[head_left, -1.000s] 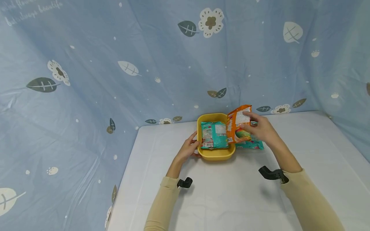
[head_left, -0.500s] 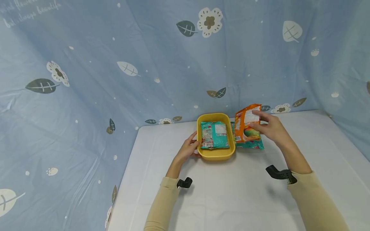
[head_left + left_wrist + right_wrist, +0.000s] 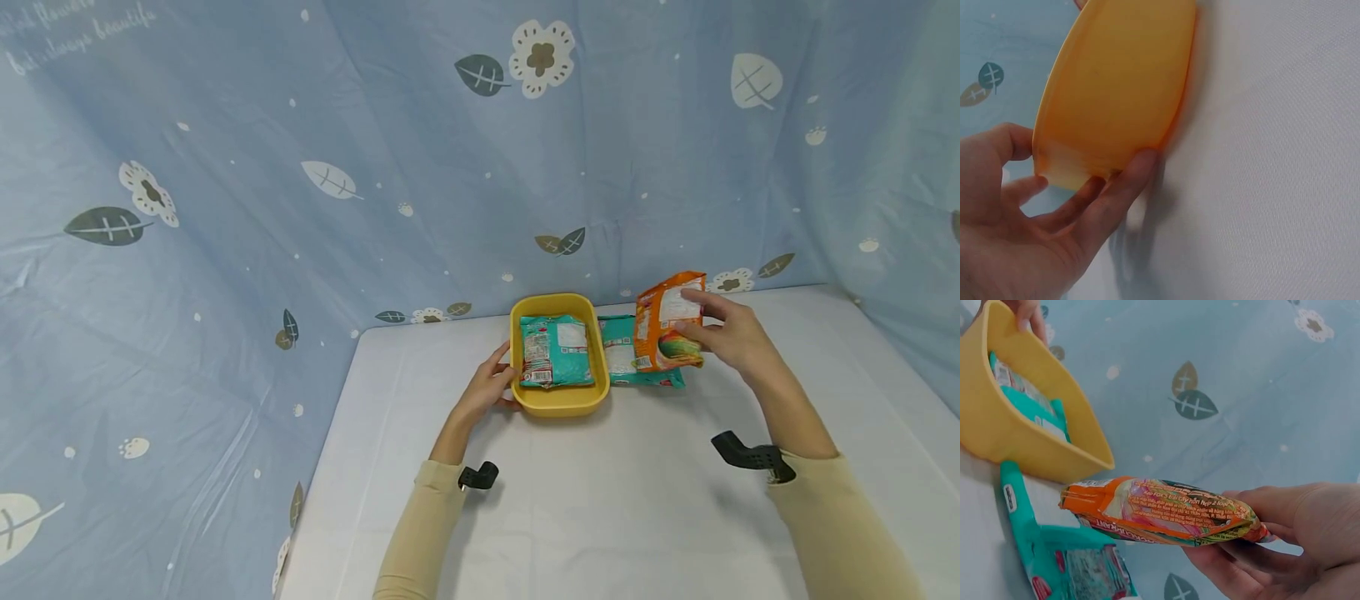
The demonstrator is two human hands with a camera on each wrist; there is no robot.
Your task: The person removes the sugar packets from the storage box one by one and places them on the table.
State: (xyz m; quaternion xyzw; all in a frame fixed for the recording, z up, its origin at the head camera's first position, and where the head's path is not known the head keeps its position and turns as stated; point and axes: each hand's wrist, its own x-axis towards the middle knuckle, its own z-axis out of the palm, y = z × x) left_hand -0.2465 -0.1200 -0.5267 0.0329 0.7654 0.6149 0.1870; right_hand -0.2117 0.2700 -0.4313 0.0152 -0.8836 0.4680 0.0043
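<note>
My right hand (image 3: 731,333) pinches an orange candy bag (image 3: 670,329) between thumb and fingers at its right side. The bag is raised over a teal bag (image 3: 619,348) on the table and partly hides it. In the right wrist view, the printed edge of the candy bag (image 3: 1166,512) faces the camera. A yellow plastic tub (image 3: 558,404) stands just left of the teal bag, with another teal bag (image 3: 557,354) lying inside. My left hand (image 3: 483,390) holds the tub's left side. In the left wrist view its fingers (image 3: 1019,140) are at the rim and along the outer wall.
A white cloth covers the table (image 3: 585,517). Behind it hangs a blue curtain (image 3: 420,208) printed with leaves and flowers, close to the tub's far side. Black camera mounts (image 3: 750,457) sit on both wrists.
My right hand has carried the orange candy bag rightward, from over the tub's right edge to over the teal bag on the table, uncovering that bag's left part. My left hand stays put.
</note>
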